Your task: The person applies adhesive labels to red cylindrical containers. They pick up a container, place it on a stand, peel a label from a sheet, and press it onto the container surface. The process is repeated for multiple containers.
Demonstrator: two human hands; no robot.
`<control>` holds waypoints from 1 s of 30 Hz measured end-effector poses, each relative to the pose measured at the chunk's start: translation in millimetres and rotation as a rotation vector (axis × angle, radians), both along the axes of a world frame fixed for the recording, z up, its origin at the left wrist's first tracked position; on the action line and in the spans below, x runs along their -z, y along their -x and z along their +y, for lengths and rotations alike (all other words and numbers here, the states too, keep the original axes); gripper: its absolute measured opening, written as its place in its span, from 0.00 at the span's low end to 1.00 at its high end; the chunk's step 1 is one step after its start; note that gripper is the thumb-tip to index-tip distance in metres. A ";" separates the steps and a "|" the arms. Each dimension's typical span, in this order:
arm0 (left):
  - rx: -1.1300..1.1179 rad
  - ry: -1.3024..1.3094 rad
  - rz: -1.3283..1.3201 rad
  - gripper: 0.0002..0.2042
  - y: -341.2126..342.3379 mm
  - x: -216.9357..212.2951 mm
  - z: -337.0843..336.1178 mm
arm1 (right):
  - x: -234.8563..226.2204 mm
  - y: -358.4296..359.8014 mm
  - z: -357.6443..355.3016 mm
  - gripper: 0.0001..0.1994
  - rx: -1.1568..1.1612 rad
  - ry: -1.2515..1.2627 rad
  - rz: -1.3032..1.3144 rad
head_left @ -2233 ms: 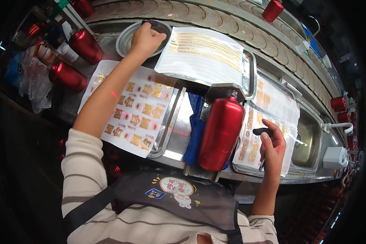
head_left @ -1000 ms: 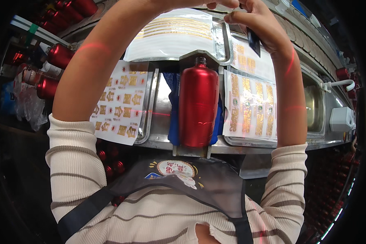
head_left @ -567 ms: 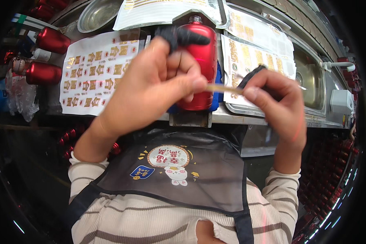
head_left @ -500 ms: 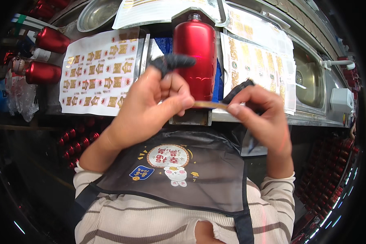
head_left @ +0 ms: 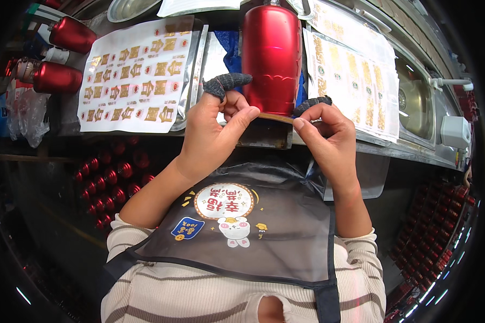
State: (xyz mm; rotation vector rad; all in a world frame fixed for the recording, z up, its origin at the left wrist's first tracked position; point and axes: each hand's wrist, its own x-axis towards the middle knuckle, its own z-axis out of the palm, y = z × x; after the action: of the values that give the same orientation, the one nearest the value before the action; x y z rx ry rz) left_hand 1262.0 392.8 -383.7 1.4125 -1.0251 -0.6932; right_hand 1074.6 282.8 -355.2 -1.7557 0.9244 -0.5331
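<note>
Since the earlier frame, both hands have lowered slightly toward the bench edge. The left hand (head_left: 213, 129) and right hand (head_left: 328, 137) pinch opposite ends of a thin, flat tan strip (head_left: 277, 117), stretched level in front of the glossy red cylinder (head_left: 271, 54). Each index finger wears a dark knitted cot. Glossy sticker sheets (head_left: 137, 75) with gold print lie flat on either side.
</note>
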 end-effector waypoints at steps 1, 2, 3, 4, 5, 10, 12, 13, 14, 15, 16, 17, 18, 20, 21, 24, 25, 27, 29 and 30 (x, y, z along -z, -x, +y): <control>-0.001 0.002 -0.012 0.19 0.1 1.2 0.5 | 0.6 0.1 0.9 0.06 0.006 -0.010 0.000; -0.002 0.004 -0.023 0.19 0.0 2.4 1.0 | 0.8 0.0 1.9 0.06 0.014 -0.018 -0.011; -0.007 0.003 -0.007 0.19 -0.3 3.1 1.0 | 0.7 -0.5 2.1 0.06 0.020 -0.023 -0.024; -0.013 0.001 0.010 0.19 -0.6 3.6 1.0 | 0.3 -1.0 2.3 0.06 0.025 -0.028 -0.036; -0.019 -0.001 0.027 0.19 -1.2 4.5 1.1 | -0.5 -1.6 2.6 0.05 0.034 -0.039 -0.048; -0.065 0.023 -0.226 0.24 -9.8 12.6 2.7 | -7.2 -1.9 5.6 0.06 0.057 -0.082 -0.051; -0.039 0.104 -0.137 0.28 -4.7 13.4 -0.6 | -9.9 -1.7 6.8 0.06 0.086 -0.138 -0.059; -0.008 0.136 0.020 0.30 3.0 15.0 -4.6 | -11.2 -1.5 7.5 0.06 0.099 -0.166 -0.063; 0.023 0.167 0.177 0.32 7.5 16.7 -6.3 | -12.7 -1.2 8.5 0.06 0.101 -0.169 -0.058; 0.028 0.154 0.136 0.32 6.9 19.3 -7.1 | -14.9 -1.1 9.8 0.06 0.109 -0.173 -0.056; 0.032 0.142 0.095 0.33 5.6 23.0 -8.7 | -16.8 -1.0 10.7 0.06 0.116 -0.176 -0.054; 0.036 0.130 0.053 0.34 4.7 24.8 -9.9 | -18.3 -0.8 11.1 0.05 0.116 -0.181 -0.067; 0.040 0.129 0.075 0.34 5.0 25.0 -10.4 | -19.0 -0.7 10.9 0.05 0.115 -0.190 -0.078; 0.044 0.127 0.119 0.35 6.1 24.9 -11.8 | -20.5 -0.7 9.9 0.05 0.115 -0.218 -0.096; 0.041 0.129 0.106 0.35 6.2 24.7 -12.4 | -21.1 -0.6 9.9 0.05 0.118 -0.235 -0.105; 0.033 0.125 0.086 0.35 5.9 24.7 -12.7 | -21.2 -0.7 9.6 0.04 0.110 -0.230 -0.103; 0.032 0.117 0.091 0.35 5.7 25.6 -11.8 | -20.8 -1.1 10.0 0.04 0.104 -0.220 -0.096; 0.024 0.109 0.085 0.34 5.0 27.5 -11.0 | -19.2 -2.6 10.0 0.04 0.108 -0.224 -0.108; 0.009 0.108 0.063 0.33 3.9 29.2 -10.8 | -16.2 -3.4 9.4 0.05 0.113 -0.200 -0.099; -0.004 0.104 0.147 0.33 3.2 27.6 -9.2 | -13.2 -3.3 9.6 0.06 0.119 -0.177 -0.086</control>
State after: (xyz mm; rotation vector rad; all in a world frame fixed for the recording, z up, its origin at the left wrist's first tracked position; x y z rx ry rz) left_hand 1258.8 383.5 -411.3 1.2552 -0.9290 -0.7197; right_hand 1077.9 292.4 -342.0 -1.5153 0.9889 -0.5806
